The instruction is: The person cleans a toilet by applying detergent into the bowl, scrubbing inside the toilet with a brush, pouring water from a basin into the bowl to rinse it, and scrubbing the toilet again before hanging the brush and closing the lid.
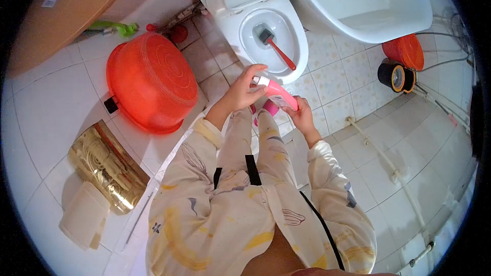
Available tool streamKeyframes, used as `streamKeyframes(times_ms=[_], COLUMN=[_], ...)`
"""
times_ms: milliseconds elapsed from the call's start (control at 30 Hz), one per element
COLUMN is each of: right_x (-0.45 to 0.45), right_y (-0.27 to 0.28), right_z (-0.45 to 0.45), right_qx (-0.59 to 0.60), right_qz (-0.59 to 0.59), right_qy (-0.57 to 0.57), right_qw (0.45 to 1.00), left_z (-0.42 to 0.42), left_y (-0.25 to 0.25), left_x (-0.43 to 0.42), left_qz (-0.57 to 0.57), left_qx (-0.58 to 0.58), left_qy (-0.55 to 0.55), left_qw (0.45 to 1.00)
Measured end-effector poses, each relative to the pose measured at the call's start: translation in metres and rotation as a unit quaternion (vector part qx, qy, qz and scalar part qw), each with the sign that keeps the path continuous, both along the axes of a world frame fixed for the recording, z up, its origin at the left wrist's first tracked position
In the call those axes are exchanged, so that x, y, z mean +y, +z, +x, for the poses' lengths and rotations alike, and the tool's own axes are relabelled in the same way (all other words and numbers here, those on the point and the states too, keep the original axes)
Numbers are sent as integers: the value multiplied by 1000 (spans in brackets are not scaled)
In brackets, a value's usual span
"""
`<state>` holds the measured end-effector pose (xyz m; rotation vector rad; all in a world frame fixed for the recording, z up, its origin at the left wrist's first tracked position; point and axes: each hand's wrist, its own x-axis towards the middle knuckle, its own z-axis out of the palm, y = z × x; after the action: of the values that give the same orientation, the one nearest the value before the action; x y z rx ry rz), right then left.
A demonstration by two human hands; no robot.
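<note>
A pink bottle [281, 96] with a white cap [262, 80] is held tilted in front of my legs, near the toilet's front rim. My right hand [302, 116] is closed around the bottle's lower end. At the other end, the thumb and fingers of my left hand [242, 91] are closed about the white cap. A label shows on the bottle, too small to read. Beyond my hands is the white toilet [300, 46], its lid and seat raised. A red-handled toilet brush [280, 53] lies in the bowl, its dark head inside and its handle reaching the front rim.
A white washbasin [358, 13] stands at the upper right. Beside it are a red bucket [404, 52] and a black-and-orange object [397, 77]. On the left wall hang an upturned red tub [153, 82] and a gold panel [108, 166]. Pipes run along the right wall.
</note>
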<state>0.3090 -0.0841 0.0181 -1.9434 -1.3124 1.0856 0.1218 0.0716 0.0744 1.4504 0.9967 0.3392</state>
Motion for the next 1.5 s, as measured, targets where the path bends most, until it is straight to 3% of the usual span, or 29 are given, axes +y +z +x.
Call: streamKeyframes(times_ms=[33,133,200,233,300,400,433,500,533,567,600,633,700,833,900,933,1000,1033,1100,1167,1500], right_x=[1,4,6,8,12,18,20,19,20,20,21,20,19,18,17,17,18,18,21,29,90], right_y=[0,-7,-9,-8,-11,-20,-22,-24,-25,-26,-27,-28,-31,-35,-36,-36,-39,-40,-42,-44,-88], right_z=[-1,-4,-6,-7,-8,-9,-8,-8,-7,-7,-8,-8,-10,-13,-15,-15,-15,-12,-8,-5,7], right_qx=[2,-3,-10,-35,-60,-104,-107,-109,-104,-99,-100,-93,-85,-78,-75,-70,-64,-98,-133,-219,-318], right_qz=[-2,7,19,37,53,118,125,131,101,73,73,62,52,62,73,78,81,68,54,-95,-338], right_qy=[-4,-7,-7,-1,6,7,14,21,15,8,8,-3,-14,-21,-23,-33,-44,-36,-28,-19,114], right_qw=[1000,1000,1000,999,997,988,986,985,989,992,992,994,995,995,994,994,994,992,989,971,878], left_z=[-2,-8,-5,-2,1,1,-2,-8,-9,-11,-11,-13,-18,-16,-9,-10,-16,-19,-26,-43,-92], left_y=[-4,-15,-20,-19,-15,-20,-24,-30,-31,-32,-33,-35,-37,-42,-41,-39,-37,-40,-50,-72,-102], left_x=[0,1,3,6,12,30,27,20,19,19,19,19,18,18,16,21,38,41,44,38,-30], left_qz=[-3,-66,48,47,26,-49,-51,237,236,109,-23,-24,-156,-128,35,34,44,42,59,68,-55], left_qx=[-71,-59,115,115,334,396,396,220,221,63,-98,-98,-143,-37,148,148,263,263,228,204,202], left_qy=[15,-19,-20,-19,-79,-176,-175,-53,-52,-7,37,36,2,-23,13,12,90,89,206,206,225], left_qw=[997,996,992,992,939,900,900,945,945,992,994,994,977,991,988,988,960,960,950,954,952])
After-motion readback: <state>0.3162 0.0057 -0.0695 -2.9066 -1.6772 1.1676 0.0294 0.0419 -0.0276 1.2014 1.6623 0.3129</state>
